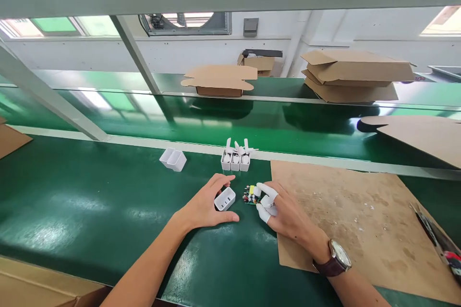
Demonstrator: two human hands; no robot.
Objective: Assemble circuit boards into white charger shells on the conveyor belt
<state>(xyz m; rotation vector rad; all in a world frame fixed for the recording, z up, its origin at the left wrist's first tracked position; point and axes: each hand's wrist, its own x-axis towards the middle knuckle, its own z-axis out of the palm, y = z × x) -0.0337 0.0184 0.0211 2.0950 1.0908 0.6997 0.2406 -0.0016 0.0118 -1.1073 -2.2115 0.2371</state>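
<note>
My left hand (pixel 207 205) curves around a small white plastic housing (pixel 225 199) with slots in its face. Its thumb and index finger are stretched apart, with a gap on either side of the housing; whether the other fingers touch it I cannot tell. Just to the right, my right hand (pixel 279 204), with white covers on its fingertips, pinches a small circuit board (pixel 251 194) with a yellow part and white pieces at its near end. The board is close to the green tabletop and apart from the housing. A watch (pixel 338 256) is on my right wrist.
Beyond my hands stand white housings (pixel 235 159) with parts sticking out of their tops. White empty cases (pixel 173 159) lie to their left. A stained cardboard sheet (pixel 331 216) covers the right side, with tweezers (pixel 425 225) on it. Folded cartons (pixel 355 74) rest at the back.
</note>
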